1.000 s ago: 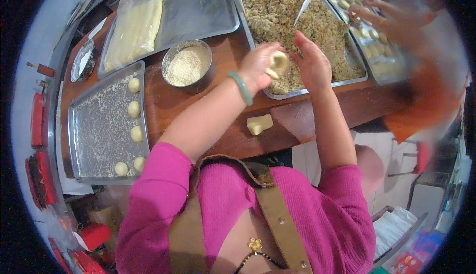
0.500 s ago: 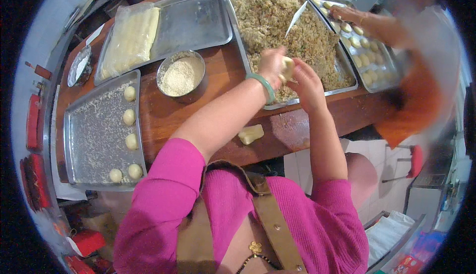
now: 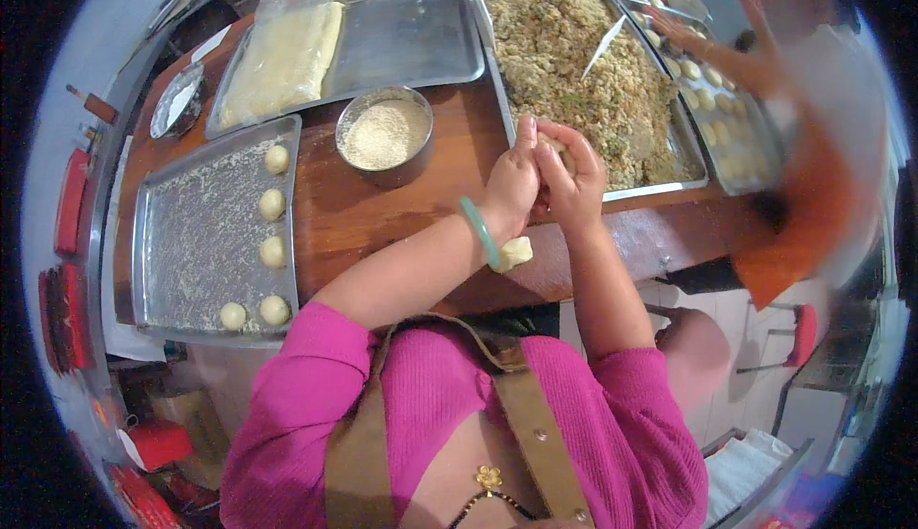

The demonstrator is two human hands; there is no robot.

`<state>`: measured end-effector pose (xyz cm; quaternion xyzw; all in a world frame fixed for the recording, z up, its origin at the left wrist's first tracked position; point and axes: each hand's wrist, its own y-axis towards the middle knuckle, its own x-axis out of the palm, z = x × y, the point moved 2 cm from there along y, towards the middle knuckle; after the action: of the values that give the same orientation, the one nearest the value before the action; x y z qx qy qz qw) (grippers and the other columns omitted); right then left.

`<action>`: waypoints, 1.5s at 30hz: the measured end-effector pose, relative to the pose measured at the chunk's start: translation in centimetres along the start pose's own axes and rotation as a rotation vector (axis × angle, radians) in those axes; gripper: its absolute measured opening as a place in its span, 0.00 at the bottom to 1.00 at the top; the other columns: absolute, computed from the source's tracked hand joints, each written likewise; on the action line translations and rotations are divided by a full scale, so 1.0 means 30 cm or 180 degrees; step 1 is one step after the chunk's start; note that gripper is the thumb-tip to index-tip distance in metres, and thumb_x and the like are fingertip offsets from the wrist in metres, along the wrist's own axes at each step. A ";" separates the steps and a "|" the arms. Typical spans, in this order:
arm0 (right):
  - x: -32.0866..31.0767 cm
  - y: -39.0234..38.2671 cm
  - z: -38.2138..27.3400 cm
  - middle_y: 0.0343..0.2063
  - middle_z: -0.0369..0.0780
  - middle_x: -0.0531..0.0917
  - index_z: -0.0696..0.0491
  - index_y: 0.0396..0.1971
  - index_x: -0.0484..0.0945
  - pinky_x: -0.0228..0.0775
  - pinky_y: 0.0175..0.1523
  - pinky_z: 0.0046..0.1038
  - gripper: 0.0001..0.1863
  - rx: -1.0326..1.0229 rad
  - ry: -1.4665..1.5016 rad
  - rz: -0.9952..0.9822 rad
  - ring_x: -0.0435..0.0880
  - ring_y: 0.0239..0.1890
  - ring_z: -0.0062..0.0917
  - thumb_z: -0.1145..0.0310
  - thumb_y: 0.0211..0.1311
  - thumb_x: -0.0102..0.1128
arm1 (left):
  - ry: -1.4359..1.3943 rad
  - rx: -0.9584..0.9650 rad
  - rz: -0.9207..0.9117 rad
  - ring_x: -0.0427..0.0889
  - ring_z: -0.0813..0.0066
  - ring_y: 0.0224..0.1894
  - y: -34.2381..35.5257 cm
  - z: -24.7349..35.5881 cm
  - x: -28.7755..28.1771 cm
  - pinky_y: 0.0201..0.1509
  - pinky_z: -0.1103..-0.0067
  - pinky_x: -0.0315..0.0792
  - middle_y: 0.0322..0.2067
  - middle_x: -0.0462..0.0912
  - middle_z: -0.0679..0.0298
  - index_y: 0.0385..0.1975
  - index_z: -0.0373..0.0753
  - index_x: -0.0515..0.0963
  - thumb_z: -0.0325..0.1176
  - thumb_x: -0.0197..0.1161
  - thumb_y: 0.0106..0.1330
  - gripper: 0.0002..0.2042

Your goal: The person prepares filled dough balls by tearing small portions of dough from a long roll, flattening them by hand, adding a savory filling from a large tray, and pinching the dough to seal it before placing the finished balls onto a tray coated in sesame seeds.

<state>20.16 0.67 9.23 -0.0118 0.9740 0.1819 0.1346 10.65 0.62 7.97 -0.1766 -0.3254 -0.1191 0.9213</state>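
My left hand (image 3: 514, 183) and my right hand (image 3: 577, 180) meet at the near edge of a large tray of crumbly brown filling (image 3: 574, 60). Both are closed around a small piece of dough (image 3: 557, 154), which the fingers mostly hide. A green bangle sits on my left wrist. Just below that wrist, a pale lump of dough (image 3: 516, 253) lies on the wooden table. To the left, a tray (image 3: 206, 232) dusted with pale specks holds several round dough balls (image 3: 273, 205) along its right side. A metal bowl (image 3: 384, 137) of pale seeds or crumbs stands between the trays.
A plastic-covered slab of dough (image 3: 287, 55) lies in a metal tray (image 3: 411, 36) at the back. A white scraper (image 3: 604, 46) sticks in the filling. At the right, a co-worker's blurred arm (image 3: 717, 55) reaches over a tray of pale pieces (image 3: 751, 151). A small bowl (image 3: 177, 103) stands far left.
My hands have drawn back from over the filling to the tray's near edge, and the fingers now cover more of the dough. The whole view has shifted slightly.
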 end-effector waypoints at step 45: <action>0.128 -0.063 -0.155 0.36 0.47 0.78 0.56 0.28 0.74 0.56 0.57 0.42 0.16 -0.0682 0.2326 -0.0556 0.71 0.49 0.40 0.56 0.57 0.51 | 0.2890 0.2939 -0.0471 0.67 0.64 0.50 -0.270 0.096 -0.071 0.55 0.74 0.60 0.43 0.68 0.55 0.51 0.33 0.59 0.49 0.41 0.65 0.25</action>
<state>15.40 -2.67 11.73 -0.1726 0.9286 0.2542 -0.2082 4.70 -5.37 10.70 0.3282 0.0673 -0.0929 0.9376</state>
